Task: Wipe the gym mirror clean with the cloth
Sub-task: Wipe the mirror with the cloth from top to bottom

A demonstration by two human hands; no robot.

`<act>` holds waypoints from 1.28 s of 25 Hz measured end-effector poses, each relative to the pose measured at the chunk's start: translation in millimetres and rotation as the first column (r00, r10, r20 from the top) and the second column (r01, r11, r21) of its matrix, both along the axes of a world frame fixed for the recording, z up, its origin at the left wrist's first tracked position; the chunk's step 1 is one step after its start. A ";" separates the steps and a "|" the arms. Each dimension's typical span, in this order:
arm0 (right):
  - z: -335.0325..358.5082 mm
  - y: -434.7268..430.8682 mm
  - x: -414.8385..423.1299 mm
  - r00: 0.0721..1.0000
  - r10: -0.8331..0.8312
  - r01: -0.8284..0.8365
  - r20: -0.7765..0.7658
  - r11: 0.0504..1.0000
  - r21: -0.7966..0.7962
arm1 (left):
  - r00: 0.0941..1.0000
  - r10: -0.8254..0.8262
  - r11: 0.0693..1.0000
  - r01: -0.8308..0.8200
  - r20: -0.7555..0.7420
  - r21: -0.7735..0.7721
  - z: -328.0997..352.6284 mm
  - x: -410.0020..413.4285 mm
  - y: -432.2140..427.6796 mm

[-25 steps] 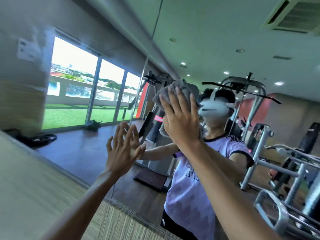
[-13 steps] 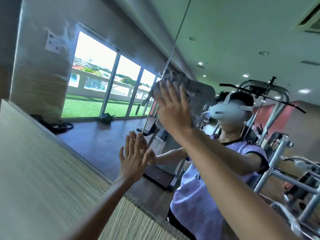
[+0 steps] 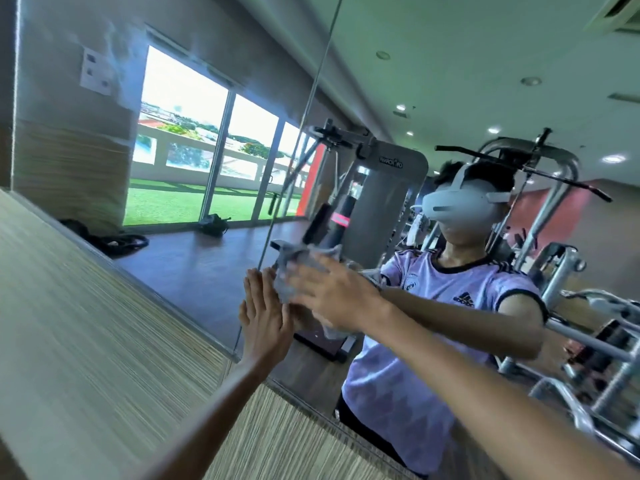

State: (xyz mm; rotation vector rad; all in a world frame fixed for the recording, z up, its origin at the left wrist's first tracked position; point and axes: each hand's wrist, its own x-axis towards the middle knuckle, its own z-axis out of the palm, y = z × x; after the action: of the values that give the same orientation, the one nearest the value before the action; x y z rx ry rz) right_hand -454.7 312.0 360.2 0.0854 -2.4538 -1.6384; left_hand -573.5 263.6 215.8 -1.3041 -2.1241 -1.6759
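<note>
Down from head height the right hand (image 3: 329,292) has swept, its flat fingers pressing the soft, light cloth (image 3: 285,271) to the mirror (image 3: 207,265) just beside the flat, straight-fingered left hand (image 3: 265,320), and that limp cloth looks best pinned mid-fold under the palm.

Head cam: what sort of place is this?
Most likely a gym. The wall mirror reflects a grey exercise machine, more steel exercise frames to its right, and glass doors onto grass.

Right hand (image 3: 332,292) presses grey cloth (image 3: 287,268) on mirror (image 3: 207,254), left hand (image 3: 266,320) flat alongside.
</note>
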 end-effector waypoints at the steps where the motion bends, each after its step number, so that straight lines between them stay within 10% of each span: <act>1: 11.4 2.2 14.9 0.984 0.009 -0.010 0.180 1.000 0.004 | 1.000 -0.001 1.000 0.001 -0.026 -0.004 -4.5 5.0 0.4; 3: 52.6 7.8 37.0 0.981 -0.011 -0.004 0.196 0.997 0.072 | 1.000 -0.007 1.000 0.007 -0.015 0.008 -8.9 19.1 2.4; 8: 65.6 4.7 77.5 0.791 -0.027 0.048 -0.611 0.999 0.019 | 0.998 -0.042 0.997 0.045 -0.041 0.068 10.3 68.3 3.5; 13: 28.0 5.0 200.0 0.969 -0.102 0.070 0.227 0.987 0.143 | 0.958 -0.043 0.997 0.058 -0.283 0.044 10.0 107.5 2.9; 16: 64.3 9.5 252.6 0.981 -0.112 0.135 -0.158 0.980 0.149 | 0.922 -0.047 0.997 0.065 -0.384 0.033 18.8 129.3 4.2; 19: 23.8 -5.1 273.3 0.746 -0.156 0.185 -0.648 0.982 -0.023 | 0.885 -0.067 0.994 0.097 -0.460 0.042 27.8 164.7 4.2; 23: 11.9 2.0 336.4 0.990 -0.139 0.142 -0.036 0.985 0.100 | 0.838 -0.090 0.988 0.143 -0.539 0.057 32.3 208.0 5.0; 25: 47.3 6.6 369.0 0.961 -0.146 0.174 -0.233 0.979 0.105 | 0.821 -0.099 0.986 0.157 -0.563 0.056 37.5 227.9 5.3; 29: 8.1 -7.1 385.4 0.499 -0.181 0.147 -0.848 0.981 -0.123 | 0.816 -0.107 0.976 0.194 -0.568 0.095 48.6 271.0 10.4; 32: -35.2 -9.7 427.4 0.848 -0.168 0.175 -0.502 0.984 -0.035 | 0.777 -0.094 0.969 0.216 -0.622 0.122 51.8 308.4 12.2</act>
State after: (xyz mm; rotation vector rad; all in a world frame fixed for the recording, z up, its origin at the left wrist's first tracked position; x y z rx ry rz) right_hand -27.2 302.3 325.0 -0.5143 -2.0883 -1.4977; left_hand -265.1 275.8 267.6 -1.7047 -1.4733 -1.2121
